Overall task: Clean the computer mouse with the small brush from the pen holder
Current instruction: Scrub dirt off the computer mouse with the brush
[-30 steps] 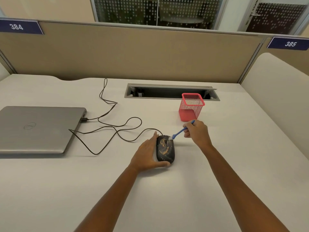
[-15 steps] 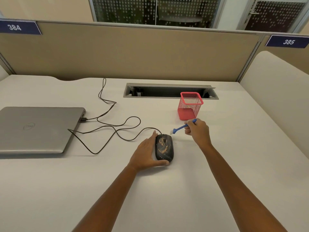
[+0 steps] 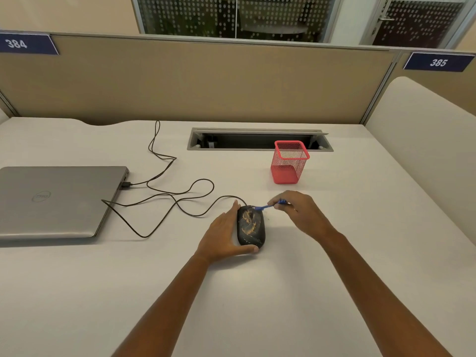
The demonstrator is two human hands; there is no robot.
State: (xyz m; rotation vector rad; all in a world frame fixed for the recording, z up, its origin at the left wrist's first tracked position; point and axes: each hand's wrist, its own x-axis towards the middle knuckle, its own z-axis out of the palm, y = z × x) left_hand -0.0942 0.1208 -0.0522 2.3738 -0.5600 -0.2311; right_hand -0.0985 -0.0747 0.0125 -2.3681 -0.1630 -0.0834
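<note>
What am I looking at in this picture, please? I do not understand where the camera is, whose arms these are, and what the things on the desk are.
There is no machine here. The camera sits on a person's head and looks forward and down, so the two arms are that person's own. On the white desk lie a closed grey laptop, a black patterned computer mouse joined to it by a cable, and a red mesh pen holder. The left hand steadies the mouse from its side. The right hand pinches a small blue brush, whose tip meets the front of the mouse.
</note>
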